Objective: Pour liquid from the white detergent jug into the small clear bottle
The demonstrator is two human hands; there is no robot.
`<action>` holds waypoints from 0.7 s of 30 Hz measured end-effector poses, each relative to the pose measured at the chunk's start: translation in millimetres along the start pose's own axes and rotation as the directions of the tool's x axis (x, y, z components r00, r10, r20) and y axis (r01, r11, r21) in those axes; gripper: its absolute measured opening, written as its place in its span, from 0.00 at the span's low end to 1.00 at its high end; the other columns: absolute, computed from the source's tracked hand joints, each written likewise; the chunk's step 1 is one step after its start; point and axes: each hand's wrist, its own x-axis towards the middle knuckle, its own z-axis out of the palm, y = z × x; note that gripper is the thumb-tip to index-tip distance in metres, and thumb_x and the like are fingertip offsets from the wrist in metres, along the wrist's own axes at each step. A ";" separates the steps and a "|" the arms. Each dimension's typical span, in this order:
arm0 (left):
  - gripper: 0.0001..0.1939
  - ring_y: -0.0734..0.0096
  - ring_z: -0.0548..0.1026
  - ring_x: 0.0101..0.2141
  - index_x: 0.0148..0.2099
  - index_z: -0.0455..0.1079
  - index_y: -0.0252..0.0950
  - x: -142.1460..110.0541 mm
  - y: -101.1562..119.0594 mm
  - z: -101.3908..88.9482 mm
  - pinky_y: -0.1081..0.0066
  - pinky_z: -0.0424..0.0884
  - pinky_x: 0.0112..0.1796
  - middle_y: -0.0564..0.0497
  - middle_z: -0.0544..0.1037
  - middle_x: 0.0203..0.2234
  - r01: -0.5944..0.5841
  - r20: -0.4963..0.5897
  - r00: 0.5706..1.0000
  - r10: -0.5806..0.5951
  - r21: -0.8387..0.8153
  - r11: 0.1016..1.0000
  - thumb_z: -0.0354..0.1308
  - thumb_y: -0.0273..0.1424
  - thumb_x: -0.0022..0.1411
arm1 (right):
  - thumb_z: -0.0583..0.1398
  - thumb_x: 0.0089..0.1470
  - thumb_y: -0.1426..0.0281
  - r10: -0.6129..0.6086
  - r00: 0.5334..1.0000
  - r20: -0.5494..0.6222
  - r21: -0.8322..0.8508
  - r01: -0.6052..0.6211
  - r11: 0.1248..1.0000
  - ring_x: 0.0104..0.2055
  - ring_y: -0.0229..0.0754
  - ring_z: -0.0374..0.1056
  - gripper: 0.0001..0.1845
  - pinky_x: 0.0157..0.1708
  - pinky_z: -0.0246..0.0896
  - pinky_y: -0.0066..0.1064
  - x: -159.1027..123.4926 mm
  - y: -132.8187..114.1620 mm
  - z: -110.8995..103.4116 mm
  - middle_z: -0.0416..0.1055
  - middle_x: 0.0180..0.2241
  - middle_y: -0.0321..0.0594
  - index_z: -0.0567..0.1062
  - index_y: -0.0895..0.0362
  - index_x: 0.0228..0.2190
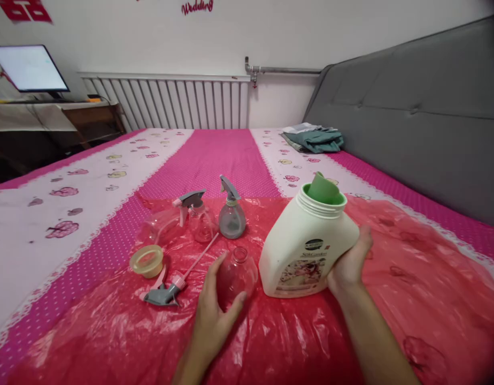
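My left hand [213, 315] curls around a small clear round bottle [239, 270] with an open neck, standing upright on red plastic sheeting. My right hand [350, 262] grips the right side of a large cream detergent jug [301, 240], which leans slightly. A green pouring spout [323, 190] shows in the jug's uncapped mouth. To the left of my left hand, a grey and pink trigger spray head [166, 292] with a long tube lies loose. Nearby sits a translucent yellowish cap [147, 261]. What the jug holds is hidden.
Behind the clear bottle stands a grey-topped spray bottle [232, 219], with another clear spray bottle [201, 222] beside it. The red plastic sheet [122, 321] covers part of a pink patterned bed. Folded clothes [315, 140] lie near the grey headboard [423, 96].
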 end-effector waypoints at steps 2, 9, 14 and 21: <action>0.35 0.41 0.69 0.71 0.74 0.59 0.42 -0.6 1.4 0.9 0.39 0.66 0.69 0.37 0.70 0.71 -0.046 0.008 0.999 0.045 0.049 0.998 0.64 0.42 0.71 | 0.61 0.53 0.36 0.005 1.000 0.003 0.007 -0.005 1.000 0.41 0.44 0.76 0.36 0.44 0.76 0.36 0.0 -1.0 -0.2 0.81 0.38 0.38 0.79 0.55 0.41; 0.34 0.42 0.76 0.65 0.70 0.63 0.42 -0.7 18.0 -2.3 0.42 0.71 0.65 0.39 0.76 0.65 -0.110 -0.071 0.990 0.119 0.116 0.987 0.67 0.39 0.67 | 0.60 0.53 0.35 0.021 1.000 0.016 -0.006 -0.021 1.000 0.39 0.45 0.76 0.36 0.46 0.79 0.41 -1.2 -3.2 1.5 0.81 0.39 0.37 0.79 0.55 0.41; 0.32 0.43 0.70 0.69 0.72 0.60 0.43 9.2 24.7 -29.4 0.40 0.65 0.69 0.39 0.71 0.68 -0.050 -0.179 0.982 0.056 0.038 0.998 0.63 0.39 0.69 | 0.59 0.59 0.42 0.021 1.000 -0.017 0.032 -0.020 0.999 0.38 0.42 0.75 0.27 0.41 0.78 0.35 0.8 -2.1 0.1 0.80 0.35 0.36 0.78 0.53 0.36; 0.34 0.41 0.72 0.65 0.66 0.65 0.40 35.6 19.7 -62.5 0.39 0.66 0.68 0.40 0.72 0.62 -0.018 0.010 1.000 0.016 0.172 0.985 0.63 0.34 0.58 | 0.63 0.52 0.36 -0.025 1.000 0.011 0.032 0.024 0.999 0.42 0.42 0.76 0.34 0.41 0.76 0.31 1.4 1.8 -2.1 0.80 0.37 0.36 0.78 0.54 0.39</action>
